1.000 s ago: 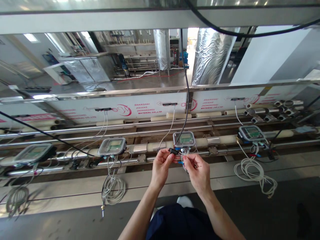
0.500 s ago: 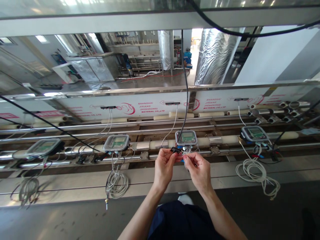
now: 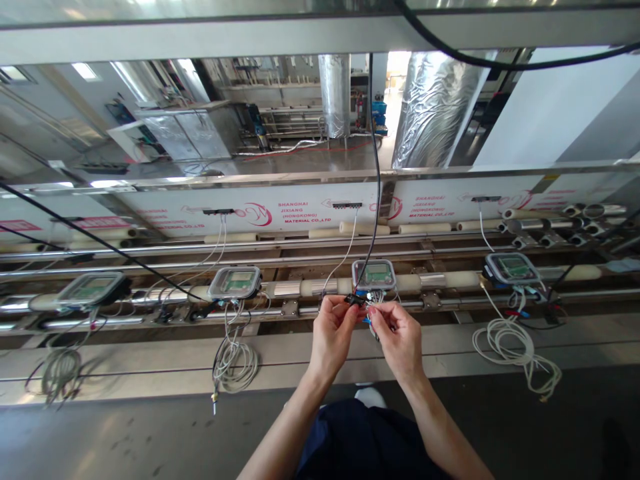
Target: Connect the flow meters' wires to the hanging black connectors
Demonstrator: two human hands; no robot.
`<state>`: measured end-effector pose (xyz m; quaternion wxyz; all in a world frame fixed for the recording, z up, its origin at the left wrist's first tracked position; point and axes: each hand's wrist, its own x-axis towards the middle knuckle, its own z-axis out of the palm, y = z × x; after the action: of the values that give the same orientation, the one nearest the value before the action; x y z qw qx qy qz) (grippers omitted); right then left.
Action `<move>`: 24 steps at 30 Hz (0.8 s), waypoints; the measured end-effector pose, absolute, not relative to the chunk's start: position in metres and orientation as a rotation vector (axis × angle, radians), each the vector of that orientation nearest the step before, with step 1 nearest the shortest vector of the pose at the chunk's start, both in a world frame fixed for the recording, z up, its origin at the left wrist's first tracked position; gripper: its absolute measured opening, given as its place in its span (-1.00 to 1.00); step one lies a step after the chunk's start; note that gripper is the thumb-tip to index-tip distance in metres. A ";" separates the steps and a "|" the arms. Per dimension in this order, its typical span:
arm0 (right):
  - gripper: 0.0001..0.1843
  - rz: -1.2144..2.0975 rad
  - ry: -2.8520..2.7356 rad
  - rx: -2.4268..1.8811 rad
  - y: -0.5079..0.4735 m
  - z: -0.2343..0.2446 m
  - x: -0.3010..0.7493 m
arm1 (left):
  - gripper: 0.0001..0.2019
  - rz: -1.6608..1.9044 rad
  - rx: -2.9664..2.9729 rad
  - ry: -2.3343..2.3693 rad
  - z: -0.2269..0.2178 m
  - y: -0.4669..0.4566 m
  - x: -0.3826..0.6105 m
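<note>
- Left hand [image 3: 333, 333]: fingers curled, with thumb and forefinger pinched on a small black plug [image 3: 354, 299].
- Right hand [image 3: 400, 337]: fingers closed to a pinch on a bundle of thin wires [image 3: 376, 298]. Which single wire it grips cannot be told.
- Location: plug and wires sit between the 2 hands, just on the near side of the middle meter [image 3: 373, 274]. The meter is mounted on the pipe [image 3: 290, 291] at the centre of the scene.
- A black cable [image 3: 376, 200] drops from above and ends at the plug.
- Handling, as judged: the plug is light, small and rigid, and is best gripped on its body with 2 fingertips.
- The wires are soft, thin and easily strained. They are best held close to their ends, without pulling.
- Surroundings: a white cord coil [image 3: 510, 340] lies to the right on the steel ledge [image 3: 150, 360].
</note>
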<state>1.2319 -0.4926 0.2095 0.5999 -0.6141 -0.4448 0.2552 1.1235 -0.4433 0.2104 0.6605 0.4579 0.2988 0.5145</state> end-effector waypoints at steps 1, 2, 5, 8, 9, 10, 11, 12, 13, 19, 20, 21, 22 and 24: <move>-0.79 0.552 -1.048 -1.436 -0.492 0.209 1.233 | -0.71 1.159 1.052 0.678 0.210 -0.444 1.123; -0.80 0.506 -1.073 -1.447 -0.492 0.208 1.233 | -0.73 1.154 1.068 0.680 0.210 -0.445 1.122; -0.87 0.338 -1.181 -1.454 -0.493 0.212 1.235 | -0.76 1.149 1.113 0.707 0.210 -0.448 1.121; -0.92 0.177 -1.304 -1.410 -0.495 0.219 1.235 | -0.77 1.157 1.190 0.782 0.211 -0.452 1.120; -0.93 0.133 -1.338 -1.392 -0.496 0.221 1.235 | -0.78 1.160 1.231 0.817 0.212 -0.453 1.120; -0.93 0.094 -1.370 -1.379 -0.496 0.223 1.235 | -0.79 1.161 1.280 0.855 0.213 -0.454 1.120; -0.92 0.062 -1.398 -1.373 -0.496 0.224 1.235 | -0.80 1.162 1.334 0.895 0.215 -0.454 1.120; -0.91 0.036 -1.424 -1.374 -0.496 0.224 1.235 | -0.82 1.162 1.387 0.934 0.216 -0.455 1.119; -0.90 0.013 -1.446 -1.380 -0.496 0.224 1.235 | -0.83 1.162 1.436 0.970 0.217 -0.455 1.119; -0.88 -0.079 -1.523 -1.430 -0.495 0.221 1.235 | -0.89 1.176 1.609 1.056 0.220 -0.455 1.116; -0.87 -0.091 -1.534 -1.437 -0.495 0.221 1.235 | -0.90 1.176 1.626 1.065 0.221 -0.455 1.116; -0.87 -0.105 -1.544 -1.443 -0.494 0.221 1.235 | -0.90 1.176 1.639 1.074 0.221 -0.455 1.116; -0.88 -0.118 -1.554 -1.447 -0.494 0.221 1.236 | -0.91 1.174 1.646 1.081 0.221 -0.455 1.116; -0.88 -0.148 -1.571 -1.446 -0.494 0.221 1.236 | -0.92 1.174 1.657 1.092 0.220 -0.455 1.117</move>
<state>1.2357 -0.4936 0.2207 0.4802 -0.5927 -0.6438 -0.0606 1.1166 -0.4545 0.2203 0.4058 0.6568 0.4328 0.4654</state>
